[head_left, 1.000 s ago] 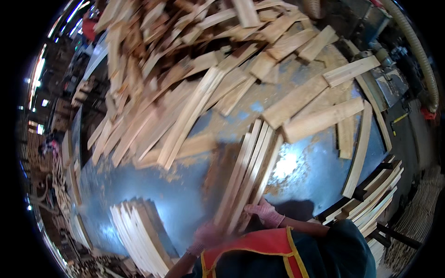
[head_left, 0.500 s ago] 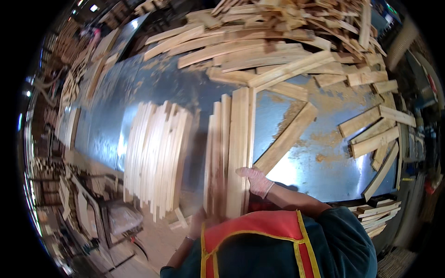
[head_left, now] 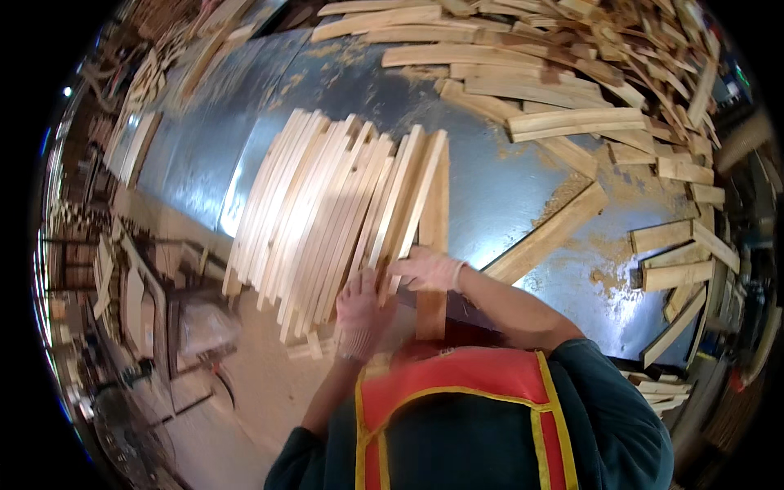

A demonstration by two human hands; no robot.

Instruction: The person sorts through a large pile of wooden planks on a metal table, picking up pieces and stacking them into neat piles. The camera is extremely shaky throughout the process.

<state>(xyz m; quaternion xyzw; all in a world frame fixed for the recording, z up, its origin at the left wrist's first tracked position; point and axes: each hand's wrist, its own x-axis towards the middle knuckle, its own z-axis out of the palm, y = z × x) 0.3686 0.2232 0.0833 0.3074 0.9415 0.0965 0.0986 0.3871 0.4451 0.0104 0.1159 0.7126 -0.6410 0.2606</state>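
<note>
A row of pale wooden slats point(head_left: 298, 204) stands on edge, packed side by side on the metal table point(head_left: 482, 196). At its right side a few more slats point(head_left: 416, 188) lean slightly, with narrow gaps between them. My left hand point(head_left: 363, 314), in a light glove, has its fingers bent over the near ends of these slats. My right hand point(head_left: 429, 269), also gloved, grips the rightmost slats near their lower ends, its thumb side toward the left hand. Beneath and beside it lies a flat board point(head_left: 433, 306), partly covered by the slats and hand.
A large heap of wooden offcuts point(head_left: 572, 57) covers the far side. One board point(head_left: 547, 233) lies slanted to the right amid sawdust point(head_left: 604, 282). Several short pieces point(head_left: 674, 253) lie at the right edge. A metal frame point(head_left: 167, 327) stands at lower left.
My hands have moved the separate slats left against the packed row. The right hand shifted left along with them. An angled piece no longer touches the slats' far end; the view has shifted too.
</note>
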